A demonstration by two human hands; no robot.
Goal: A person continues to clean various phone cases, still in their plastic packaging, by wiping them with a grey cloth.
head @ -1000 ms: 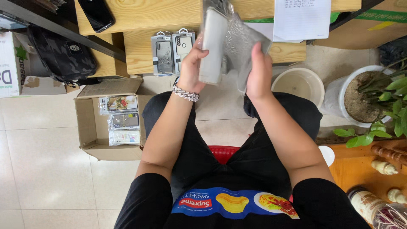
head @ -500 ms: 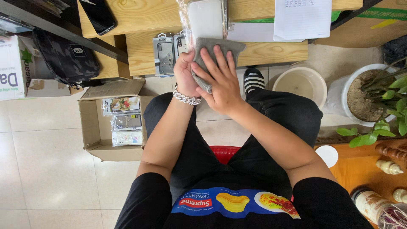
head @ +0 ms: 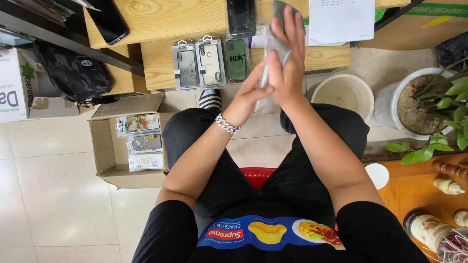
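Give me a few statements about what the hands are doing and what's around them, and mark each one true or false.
1. Both hands press a clear plastic sleeve between them. True.
2. The left hand wears a beaded bracelet at the wrist. True.
3. Three packaged phone cases lie on the floor. False: they lie side by side on the wooden bench.
4. The cardboard box holds nothing. False: packaged cases lie stacked in it.
5. The right hand rests on the knee. False: it is raised against the sleeve.

Pale tiled floor (head: 58, 195) under a light wooden bench (head: 161, 19), daylight.
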